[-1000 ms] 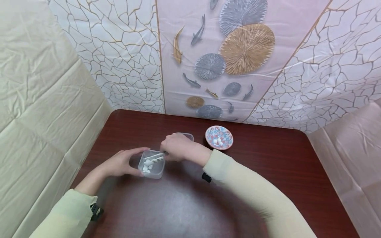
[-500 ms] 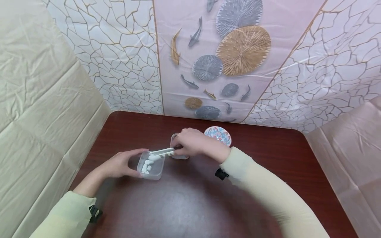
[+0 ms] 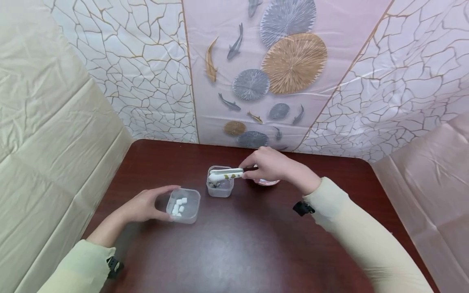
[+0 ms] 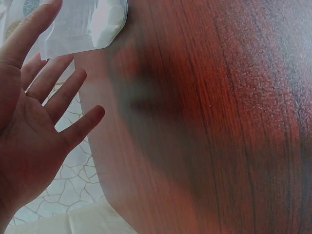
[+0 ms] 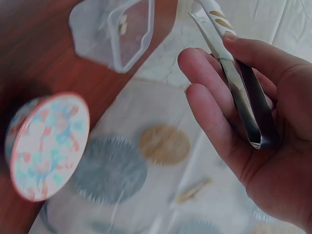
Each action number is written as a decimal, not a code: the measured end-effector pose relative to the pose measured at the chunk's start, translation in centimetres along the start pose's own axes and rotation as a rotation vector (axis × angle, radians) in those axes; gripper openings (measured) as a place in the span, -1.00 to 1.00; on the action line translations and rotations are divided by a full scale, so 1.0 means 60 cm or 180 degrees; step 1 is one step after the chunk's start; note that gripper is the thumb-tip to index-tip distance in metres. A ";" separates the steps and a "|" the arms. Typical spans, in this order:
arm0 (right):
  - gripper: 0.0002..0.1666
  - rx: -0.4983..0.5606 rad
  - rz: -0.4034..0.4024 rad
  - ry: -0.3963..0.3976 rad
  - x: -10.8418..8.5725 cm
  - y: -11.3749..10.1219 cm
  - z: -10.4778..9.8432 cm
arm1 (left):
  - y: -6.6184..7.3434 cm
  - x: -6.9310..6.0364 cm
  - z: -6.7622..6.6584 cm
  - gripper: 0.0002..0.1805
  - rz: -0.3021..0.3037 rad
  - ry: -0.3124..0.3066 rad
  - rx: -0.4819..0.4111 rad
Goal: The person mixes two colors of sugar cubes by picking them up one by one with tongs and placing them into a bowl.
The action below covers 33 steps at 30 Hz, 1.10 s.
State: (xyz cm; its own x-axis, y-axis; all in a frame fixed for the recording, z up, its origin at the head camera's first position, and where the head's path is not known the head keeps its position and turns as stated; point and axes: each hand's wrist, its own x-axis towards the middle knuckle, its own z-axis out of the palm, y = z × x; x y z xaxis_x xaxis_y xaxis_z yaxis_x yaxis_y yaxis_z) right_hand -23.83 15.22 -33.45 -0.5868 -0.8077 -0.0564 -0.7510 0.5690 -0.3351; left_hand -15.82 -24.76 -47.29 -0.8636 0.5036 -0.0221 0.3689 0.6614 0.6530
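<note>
In the head view, my left hand (image 3: 142, 206) holds a clear square container (image 3: 194, 208) between thumb and fingers; several white pieces (image 3: 177, 208) lie in it. My right hand (image 3: 270, 165) grips white-ended tongs (image 3: 232, 174), whose tips are over a second clear container (image 3: 222, 193). Small dark and white bits show beneath the tips. In the left wrist view, the hand (image 4: 34, 126) has spread fingers, with the container (image 4: 73, 29) at its thumb. The right wrist view shows the hand (image 5: 278, 97) around the tongs' metal part (image 5: 239, 95).
A patterned dish (image 3: 268, 183) stands behind and below the right hand, partly hidden by it; its blue and red pattern faces the right wrist camera (image 5: 51, 146). The dark red table (image 3: 220, 252) meets a patterned cloth backdrop (image 3: 161, 81).
The tongs have left the left-hand container and moved right, over the second container, together with the right hand. The left hand has kept its hold.
</note>
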 end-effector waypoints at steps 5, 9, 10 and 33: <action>-0.87 -0.0115 0.0089 0.0140 -0.036 0.038 -0.007 | 0.002 -0.002 0.000 0.03 -0.0016 -0.0004 -0.0003; -0.81 -0.0057 0.0268 0.0134 -0.063 0.066 -0.009 | 0.002 -0.003 0.000 0.03 -0.0033 -0.0007 -0.0011; -0.79 -0.0016 0.0322 0.0117 -0.069 0.073 -0.009 | 0.002 -0.003 0.000 0.03 -0.0035 -0.0009 -0.0007; -0.79 0.0344 0.1195 -0.0354 -0.127 0.166 0.014 | -0.002 0.000 0.000 0.03 0.0036 0.0016 0.0017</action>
State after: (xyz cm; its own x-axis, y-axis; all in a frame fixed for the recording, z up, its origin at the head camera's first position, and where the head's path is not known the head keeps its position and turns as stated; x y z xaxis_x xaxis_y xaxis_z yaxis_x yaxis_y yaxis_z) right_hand -26.60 26.89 -37.13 -0.7734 -0.5621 -0.2930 -0.4512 0.8128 -0.3684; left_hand -15.88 -24.82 -47.38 -0.8611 0.5083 -0.0108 0.3806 0.6586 0.6491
